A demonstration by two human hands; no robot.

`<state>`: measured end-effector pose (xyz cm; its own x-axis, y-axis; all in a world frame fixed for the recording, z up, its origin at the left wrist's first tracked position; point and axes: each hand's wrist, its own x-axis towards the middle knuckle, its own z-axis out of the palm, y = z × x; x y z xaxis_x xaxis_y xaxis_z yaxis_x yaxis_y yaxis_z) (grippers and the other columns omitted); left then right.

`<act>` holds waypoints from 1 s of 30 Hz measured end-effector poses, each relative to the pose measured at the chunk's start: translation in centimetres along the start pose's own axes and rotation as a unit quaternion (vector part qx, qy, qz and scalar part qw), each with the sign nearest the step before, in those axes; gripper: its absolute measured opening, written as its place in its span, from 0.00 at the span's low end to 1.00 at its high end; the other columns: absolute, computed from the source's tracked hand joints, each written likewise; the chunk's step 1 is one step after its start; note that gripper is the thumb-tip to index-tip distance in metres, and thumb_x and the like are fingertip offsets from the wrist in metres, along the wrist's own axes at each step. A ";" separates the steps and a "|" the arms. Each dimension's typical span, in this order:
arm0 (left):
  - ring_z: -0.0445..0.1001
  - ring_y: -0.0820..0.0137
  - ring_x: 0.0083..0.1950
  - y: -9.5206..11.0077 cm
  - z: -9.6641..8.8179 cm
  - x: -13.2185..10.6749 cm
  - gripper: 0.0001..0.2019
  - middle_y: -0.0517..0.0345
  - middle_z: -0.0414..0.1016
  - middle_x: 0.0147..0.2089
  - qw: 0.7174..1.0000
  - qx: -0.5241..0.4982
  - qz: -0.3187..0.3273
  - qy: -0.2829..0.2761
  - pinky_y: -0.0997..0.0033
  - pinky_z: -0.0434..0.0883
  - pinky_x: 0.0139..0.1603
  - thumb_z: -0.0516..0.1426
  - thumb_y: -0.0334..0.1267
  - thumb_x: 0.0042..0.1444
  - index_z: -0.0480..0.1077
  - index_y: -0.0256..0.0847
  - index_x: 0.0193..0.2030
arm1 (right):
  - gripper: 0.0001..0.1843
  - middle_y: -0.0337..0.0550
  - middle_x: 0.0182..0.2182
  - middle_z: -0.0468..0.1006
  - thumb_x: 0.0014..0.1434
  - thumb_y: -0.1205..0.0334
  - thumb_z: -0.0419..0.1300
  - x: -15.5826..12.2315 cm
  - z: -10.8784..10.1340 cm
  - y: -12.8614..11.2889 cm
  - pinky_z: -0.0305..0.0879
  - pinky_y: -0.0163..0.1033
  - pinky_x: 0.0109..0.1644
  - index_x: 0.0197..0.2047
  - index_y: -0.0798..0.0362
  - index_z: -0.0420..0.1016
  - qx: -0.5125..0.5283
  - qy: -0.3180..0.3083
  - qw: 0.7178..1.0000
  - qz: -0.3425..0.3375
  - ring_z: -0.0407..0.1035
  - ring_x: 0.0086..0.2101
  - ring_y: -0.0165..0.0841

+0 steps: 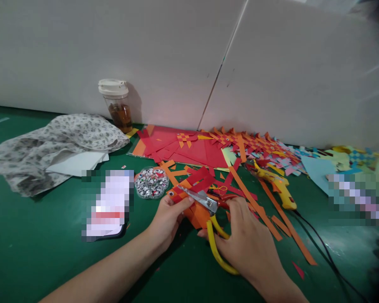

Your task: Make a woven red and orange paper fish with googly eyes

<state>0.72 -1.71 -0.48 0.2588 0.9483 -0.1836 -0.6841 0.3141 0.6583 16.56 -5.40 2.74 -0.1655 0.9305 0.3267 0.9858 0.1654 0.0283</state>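
Note:
My left hand pinches a woven red and orange paper fish with a googly eye at its left end. My right hand grips scissors with one yellow and one red handle. Their metal blades lie across the top of the fish, close to my left thumb; whether paper is between them I cannot tell. Red and orange paper strips are strewn behind and to the right of my hands. A clear round case of googly eyes sits just left of the fish.
A phone lies at left, near a patterned cloth and white paper. A lidded cup stands against the wall. At right is a yellow glue gun with a trailing cord. Red sheets and finished woven fish line the back.

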 end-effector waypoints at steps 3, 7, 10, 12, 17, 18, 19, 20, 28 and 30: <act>0.76 0.65 0.46 0.1 0.1 0.0 0.08 0.55 0.79 0.44 1.000 0.002 0.001 -0.013 0.72 0.71 0.46 0.62 0.34 0.49 0.74 0.39 0.38 | 0.23 0.50 0.35 0.69 0.50 0.45 0.54 0.0 0.0 0.0 0.62 0.38 0.26 0.41 0.54 0.59 0.009 0.005 1.000 -0.009 0.70 0.32 0.42; 0.76 0.64 0.46 0.1 0.1 0.1 0.08 0.54 0.79 0.43 1.000 0.006 -0.001 -0.019 0.73 0.71 0.44 0.63 0.35 0.48 0.74 0.38 0.37 | 0.23 0.51 0.36 0.69 0.50 0.45 0.54 0.0 0.1 0.0 0.62 0.39 0.27 0.42 0.54 0.59 0.020 0.011 1.000 -0.013 0.70 0.33 0.43; 0.76 0.66 0.43 0.0 0.1 0.2 0.09 0.54 0.80 0.41 1.000 0.005 -0.001 -0.027 0.72 0.70 0.45 0.63 0.35 0.48 0.75 0.38 0.38 | 0.22 0.50 0.36 0.69 0.50 0.45 0.54 0.0 0.1 0.0 0.63 0.40 0.28 0.41 0.53 0.59 0.024 -0.001 1.000 -0.006 0.70 0.33 0.43; 0.77 0.66 0.42 0.0 0.0 0.2 0.09 0.54 0.80 0.40 0.999 0.003 -0.001 -0.032 0.72 0.70 0.45 0.62 0.34 0.49 0.75 0.38 0.39 | 0.23 0.50 0.35 0.69 0.50 0.45 0.54 0.0 0.0 -0.1 0.64 0.40 0.28 0.41 0.54 0.59 0.025 -0.007 1.000 -0.003 0.70 0.33 0.43; 0.77 0.66 0.41 0.1 0.0 0.1 0.09 0.55 0.80 0.37 1.000 -0.006 -0.006 -0.028 0.72 0.71 0.45 0.63 0.33 0.48 0.75 0.37 0.38 | 0.22 0.49 0.34 0.68 0.50 0.44 0.54 0.2 0.0 -0.2 0.63 0.39 0.27 0.39 0.54 0.60 0.030 -0.001 0.999 -0.012 0.69 0.32 0.42; 0.77 0.66 0.40 0.1 0.1 0.1 0.09 0.55 0.80 0.37 1.000 -0.007 -0.007 -0.025 0.72 0.71 0.45 0.63 0.34 0.48 0.75 0.37 0.38 | 0.22 0.48 0.34 0.68 0.50 0.44 0.54 0.2 0.1 -0.2 0.62 0.39 0.26 0.38 0.53 0.60 0.027 0.002 1.000 -0.012 0.69 0.32 0.41; 0.77 0.66 0.40 0.2 0.1 0.1 0.09 0.55 0.80 0.37 1.000 -0.008 -0.009 -0.022 0.72 0.71 0.44 0.63 0.34 0.47 0.75 0.37 0.38 | 0.21 0.48 0.33 0.68 0.51 0.44 0.54 0.2 0.1 -0.2 0.61 0.38 0.25 0.38 0.53 0.60 0.024 0.006 1.000 -0.011 0.69 0.31 0.41; 0.77 0.66 0.40 0.2 0.1 0.1 0.10 0.55 0.80 0.36 1.000 -0.009 -0.010 -0.020 0.72 0.71 0.43 0.64 0.34 0.47 0.76 0.37 0.37 | 0.21 0.47 0.33 0.68 0.51 0.43 0.53 0.3 0.1 -0.2 0.60 0.38 0.24 0.37 0.53 0.60 0.022 0.010 1.000 -0.012 0.68 0.30 0.40; 0.77 0.66 0.43 0.1 -0.1 0.1 0.05 0.55 0.80 0.41 0.999 -0.026 -0.011 -0.033 0.73 0.72 0.43 0.63 0.33 0.48 0.76 0.38 0.35 | 0.24 0.47 0.30 0.69 0.52 0.40 0.52 0.4 0.2 0.0 0.59 0.37 0.24 0.37 0.54 0.61 0.028 0.024 0.998 -0.041 0.69 0.29 0.40; 0.76 0.66 0.45 0.1 -0.2 0.1 0.04 0.55 0.80 0.42 0.999 -0.028 -0.012 -0.034 0.73 0.72 0.44 0.62 0.32 0.49 0.75 0.38 0.33 | 0.23 0.46 0.30 0.70 0.52 0.40 0.52 0.4 0.1 0.0 0.58 0.36 0.23 0.36 0.54 0.61 0.035 0.018 0.998 -0.042 0.69 0.29 0.39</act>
<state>0.50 -1.58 -0.58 0.3191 0.9362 -0.1474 -0.7142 0.3398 0.6119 16.44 -5.00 2.74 -0.2458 0.9000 0.3601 0.9637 0.2667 -0.0089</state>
